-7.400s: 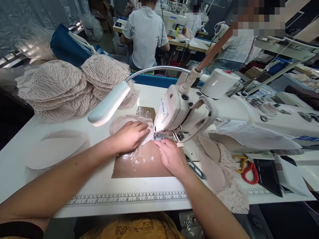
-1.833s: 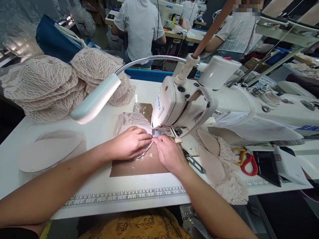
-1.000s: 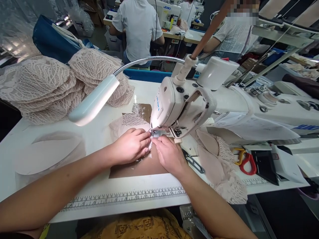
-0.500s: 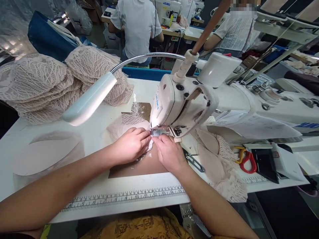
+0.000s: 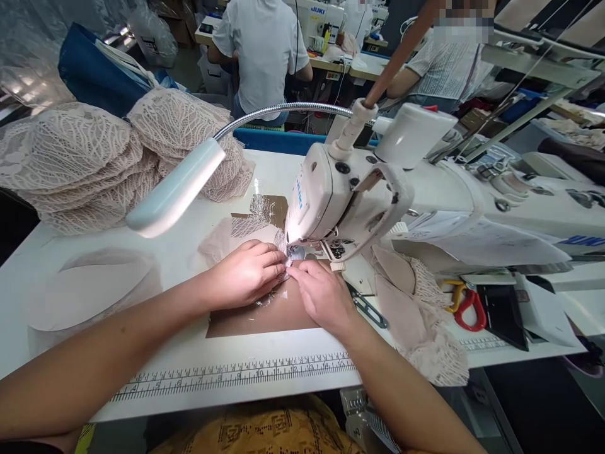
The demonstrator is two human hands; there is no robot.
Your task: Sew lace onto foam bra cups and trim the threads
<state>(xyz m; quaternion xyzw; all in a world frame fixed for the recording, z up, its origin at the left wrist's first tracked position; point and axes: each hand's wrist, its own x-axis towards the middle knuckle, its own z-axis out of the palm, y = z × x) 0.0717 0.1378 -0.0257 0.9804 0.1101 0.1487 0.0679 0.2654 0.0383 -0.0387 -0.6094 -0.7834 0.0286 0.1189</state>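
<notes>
A pale pink lace piece (image 5: 231, 232) lies on the table under the head of a white sewing machine (image 5: 350, 195). My left hand (image 5: 246, 274) lies on top of it, fingers curled and pressed down, fingertips close to the needle. My right hand (image 5: 321, 295) rests just right of the needle, its fingers together and pinching the lace's edge against the brown taped patch (image 5: 278, 312). A white lamp (image 5: 177, 188) on a bendy neck hangs over the work.
Stacks of lace cups (image 5: 94, 157) fill the table's far left, flat foam pieces (image 5: 89, 287) lie nearer. Sewn pieces (image 5: 420, 321) hang off the right edge beside red-handled scissors (image 5: 466, 309) and thread snips (image 5: 366, 309). A ruler strip (image 5: 236, 375) runs along the front edge. Other people sew behind.
Over the frames the lace piece has turned and slid leftwards under the needle. Both hands stay at the presser foot, the right hand shifting slightly nearer.
</notes>
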